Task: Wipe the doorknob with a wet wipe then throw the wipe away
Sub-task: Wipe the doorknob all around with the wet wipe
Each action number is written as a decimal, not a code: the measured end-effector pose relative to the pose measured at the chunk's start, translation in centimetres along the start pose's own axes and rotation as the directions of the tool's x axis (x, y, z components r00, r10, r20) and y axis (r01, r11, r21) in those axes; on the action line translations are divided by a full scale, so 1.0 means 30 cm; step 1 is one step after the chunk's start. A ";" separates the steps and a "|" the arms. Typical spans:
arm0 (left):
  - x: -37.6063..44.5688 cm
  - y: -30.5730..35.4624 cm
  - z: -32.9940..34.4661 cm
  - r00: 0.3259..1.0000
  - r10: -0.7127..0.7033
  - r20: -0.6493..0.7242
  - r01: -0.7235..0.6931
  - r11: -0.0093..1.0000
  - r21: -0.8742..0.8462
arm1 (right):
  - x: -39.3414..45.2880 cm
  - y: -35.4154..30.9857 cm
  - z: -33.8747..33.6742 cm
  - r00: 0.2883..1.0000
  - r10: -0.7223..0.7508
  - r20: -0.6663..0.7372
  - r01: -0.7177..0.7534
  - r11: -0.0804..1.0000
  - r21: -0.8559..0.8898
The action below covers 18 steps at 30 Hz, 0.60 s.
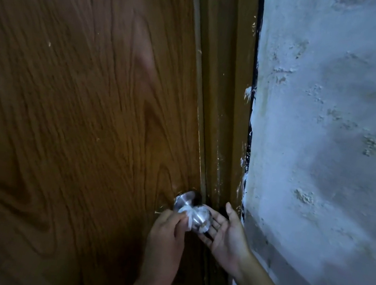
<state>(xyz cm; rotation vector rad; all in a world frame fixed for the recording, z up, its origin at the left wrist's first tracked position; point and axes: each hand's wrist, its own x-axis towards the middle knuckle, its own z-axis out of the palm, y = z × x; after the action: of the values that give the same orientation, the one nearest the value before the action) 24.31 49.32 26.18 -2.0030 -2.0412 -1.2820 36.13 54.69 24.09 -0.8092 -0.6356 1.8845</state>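
A shiny round metal doorknob [198, 215] sticks out of the brown wooden door [76, 112] near its right edge. A thin white wet wipe [187, 212] is draped over the knob's left side and neck. My left hand [167, 235] comes up from below and pinches the wipe against the knob. My right hand [226, 234] is just right of the knob, palm up, fingers spread and straight, close to the knob's underside; whether it touches is unclear.
The brown door frame [224, 123] runs beside the door's edge, flecked with white paint. To its right stands a rough, patchy white plastered wall [330, 140]. The scene is dim.
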 end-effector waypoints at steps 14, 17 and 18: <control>0.059 0.026 -0.010 0.994 0.100 0.053 -0.100 0.995 0.003 | -0.001 0.004 -0.006 1.000 0.011 -0.021 -0.010 1.000 0.016; 0.033 0.002 -0.014 0.999 0.051 0.017 -0.051 0.999 0.003 | 0.006 0.004 -0.008 1.000 0.014 -0.001 -0.014 1.000 0.011; 0.041 0.004 -0.013 0.998 0.053 0.019 -0.053 0.998 0.020 | 0.009 0.004 -0.006 1.000 0.014 -0.003 -0.014 1.000 0.012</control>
<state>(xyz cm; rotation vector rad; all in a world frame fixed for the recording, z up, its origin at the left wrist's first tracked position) 23.98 50.11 27.14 -2.0533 -1.9858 -1.2331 36.12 54.91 23.82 -0.8102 -0.6180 1.8979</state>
